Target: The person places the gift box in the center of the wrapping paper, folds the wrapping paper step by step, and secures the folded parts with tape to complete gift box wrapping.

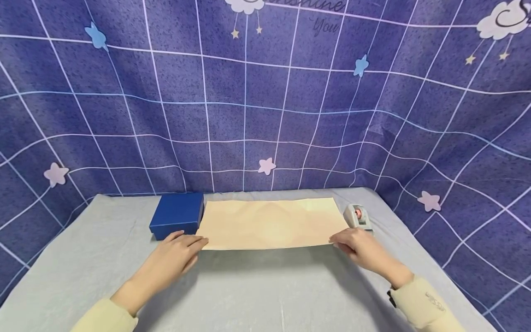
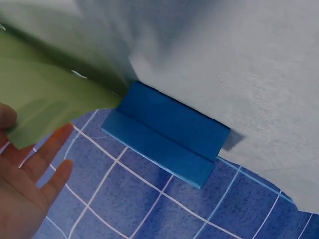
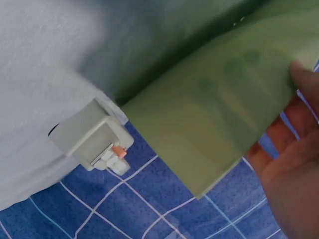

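A wide sheet of paper (image 1: 269,223), cream in the head view and greenish in the wrist views, is raised at its near edge above the table. My left hand (image 1: 176,253) pinches it by the near left corner. At the near right corner my right hand (image 1: 365,249) grips the same sheet. In the left wrist view the thumb lies on the paper (image 2: 45,94), and the other fingers of my left hand (image 2: 30,189) are spread. The right wrist view shows the thumb on one face of the sheet (image 3: 214,114), with fingers behind it.
A blue box (image 1: 178,212) sits just left of the paper, close to my left hand. A light grey tape dispenser (image 1: 358,217) stands beyond my right hand. Pale grey cloth covers the table (image 1: 257,295), and a blue gridded curtain (image 1: 265,101) hangs behind.
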`<control>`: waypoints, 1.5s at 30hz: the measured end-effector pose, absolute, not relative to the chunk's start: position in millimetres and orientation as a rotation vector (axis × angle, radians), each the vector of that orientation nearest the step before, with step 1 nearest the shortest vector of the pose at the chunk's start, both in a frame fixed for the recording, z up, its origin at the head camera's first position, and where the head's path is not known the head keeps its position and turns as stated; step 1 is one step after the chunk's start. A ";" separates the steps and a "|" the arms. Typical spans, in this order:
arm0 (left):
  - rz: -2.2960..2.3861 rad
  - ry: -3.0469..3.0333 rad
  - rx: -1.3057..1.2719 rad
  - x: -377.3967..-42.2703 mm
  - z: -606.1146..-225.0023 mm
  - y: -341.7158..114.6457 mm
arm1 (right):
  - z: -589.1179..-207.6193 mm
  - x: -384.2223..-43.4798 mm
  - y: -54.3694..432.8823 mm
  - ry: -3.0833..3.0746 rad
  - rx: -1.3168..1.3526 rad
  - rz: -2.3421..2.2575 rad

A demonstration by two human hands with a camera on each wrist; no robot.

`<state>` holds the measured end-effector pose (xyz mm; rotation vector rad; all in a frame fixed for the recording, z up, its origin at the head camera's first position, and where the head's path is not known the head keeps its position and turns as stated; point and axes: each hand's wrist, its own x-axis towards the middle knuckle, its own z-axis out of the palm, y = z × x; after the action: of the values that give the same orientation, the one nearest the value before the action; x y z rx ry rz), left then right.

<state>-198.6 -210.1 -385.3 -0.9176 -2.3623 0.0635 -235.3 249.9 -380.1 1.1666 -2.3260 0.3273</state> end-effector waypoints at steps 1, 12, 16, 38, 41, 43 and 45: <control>0.062 -2.356 -0.934 -196.7 -385.2 -210.1 | -379.8 -234.7 251.2 -2.336 1.195 0.343; 0.039 -2.286 -1.120 -180.9 -393.9 -209.1 | -382.6 -224.4 259.7 -2.493 1.426 0.477; 0.026 -2.277 -1.179 -175.0 -398.9 -209.0 | -386.1 -222.3 261.4 -2.537 1.492 0.528; -0.021 -2.396 -1.363 -162.7 -412.0 -210.0 | -404.5 -212.9 263.9 -2.645 1.491 0.643; -0.060 -2.408 -1.339 -161.6 -415.1 -208.8 | -406.7 -212.6 263.8 -2.638 1.468 0.639; -0.091 -2.427 -1.324 -161.3 -416.5 -207.4 | -407.8 -212.8 263.7 -2.614 1.468 0.624; -0.111 -2.444 -1.313 -161.4 -416.9 -205.7 | -408.7 -213.4 263.3 -2.593 1.463 0.609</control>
<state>-161.4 -205.7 -416.9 -1.3126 -2.4436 -0.1110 -213.4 263.3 -408.7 1.4628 -2.5929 0.6086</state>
